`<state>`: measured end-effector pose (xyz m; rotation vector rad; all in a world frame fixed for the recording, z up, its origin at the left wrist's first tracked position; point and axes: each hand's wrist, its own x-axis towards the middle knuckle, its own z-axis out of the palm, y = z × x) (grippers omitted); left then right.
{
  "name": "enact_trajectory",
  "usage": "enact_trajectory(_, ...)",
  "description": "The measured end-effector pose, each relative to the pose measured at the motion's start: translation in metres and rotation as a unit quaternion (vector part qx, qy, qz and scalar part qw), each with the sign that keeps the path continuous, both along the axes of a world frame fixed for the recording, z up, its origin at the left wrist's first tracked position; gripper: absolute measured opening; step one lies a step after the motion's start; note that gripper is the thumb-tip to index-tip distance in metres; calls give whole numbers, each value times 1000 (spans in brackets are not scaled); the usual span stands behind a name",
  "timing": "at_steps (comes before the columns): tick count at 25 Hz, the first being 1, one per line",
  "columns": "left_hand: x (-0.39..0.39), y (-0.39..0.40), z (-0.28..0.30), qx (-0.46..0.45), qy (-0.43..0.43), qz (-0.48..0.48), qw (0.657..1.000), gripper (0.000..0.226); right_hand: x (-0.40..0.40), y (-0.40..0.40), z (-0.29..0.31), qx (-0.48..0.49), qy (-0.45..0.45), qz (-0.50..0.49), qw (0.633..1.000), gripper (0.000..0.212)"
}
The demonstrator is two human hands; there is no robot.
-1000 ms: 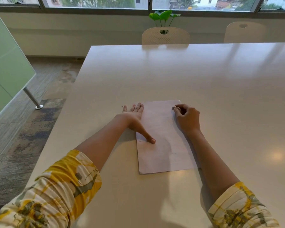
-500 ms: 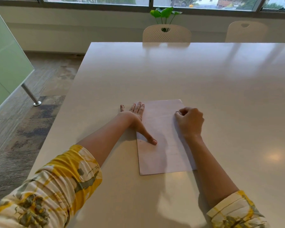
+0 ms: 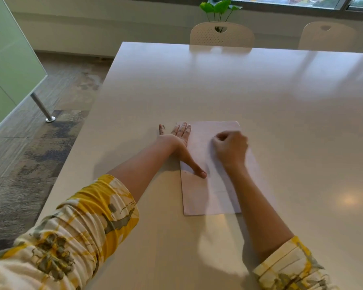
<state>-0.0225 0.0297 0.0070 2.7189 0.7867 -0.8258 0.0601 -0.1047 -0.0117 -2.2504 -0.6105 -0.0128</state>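
Note:
A pale sheet of paper (image 3: 199, 193) lies lengthwise on the white table (image 3: 281, 105) in front of me. My left hand (image 3: 179, 141) lies flat at the sheet's left edge. Its fingers rest on the table and its thumb stretches onto the paper, pressing it down. My right hand (image 3: 231, 149) sits over the far half of the sheet with its fingers curled. Thumb and forefinger seem to pinch the paper there, but the hand is blurred and hides what is under it.
Two pale chairs (image 3: 221, 34) (image 3: 327, 35) stand at the table's far side, with a green plant (image 3: 219, 7) behind them. The table's left edge drops to a carpeted floor, where a green panel (image 3: 6, 59) stands on a metal leg (image 3: 42, 109).
My right hand has moved left, from the sheet's right edge toward its middle. My left hand stays put. The camera has tilted down and closer.

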Motion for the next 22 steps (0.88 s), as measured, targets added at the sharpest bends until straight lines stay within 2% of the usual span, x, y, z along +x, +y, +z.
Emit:
enact_trajectory(1, 0, -1, -1, 5, -5, -3, 1000, 168, -20, 9, -5, 6, 22, 79, 997, 12)
enact_trajectory(2, -1, -1, -2, 7, -8, -5, 1000, 167, -29, 12, -9, 20, 33, 115, 993, 11)
enact_trajectory(3, 0, 0, -1, 3, -8, -4, 1000, 167, -23, 6, -7, 36, 37, 96, 994, 12)
enact_trajectory(6, -2, 1, 1, -9, 2, 7, 1000, 172, 33, -33, 3, 24, 27, -93, 995, 13)
enact_trajectory(8, 0, 1, 2, -2, 12, 5, 1000, 172, 37, -35, 6, 8, 20, -129, 991, 13)
enact_trajectory(12, 5, -2, 2, 22, 27, -6, 999, 166, -22, 8, -11, 37, 33, 101, 994, 5)
enact_trajectory(13, 6, -1, 3, 24, 31, -5, 999, 167, -15, 4, -10, 45, 33, 86, 995, 7)
enact_trajectory(16, 5, 1, 3, 14, 33, 3, 999, 172, 40, -30, 1, 31, 26, -93, 995, 13)
enact_trajectory(18, 4, 1, 3, 15, 29, 1, 999, 172, 44, -31, 5, 12, 23, -127, 992, 13)
enact_trajectory(19, 5, 1, 2, 16, 27, 0, 999, 171, 29, -18, 5, 19, 18, -90, 996, 13)
enact_trajectory(22, 6, 0, -1, 25, 24, -10, 999, 168, -23, 14, -9, 38, 31, 106, 993, 8)
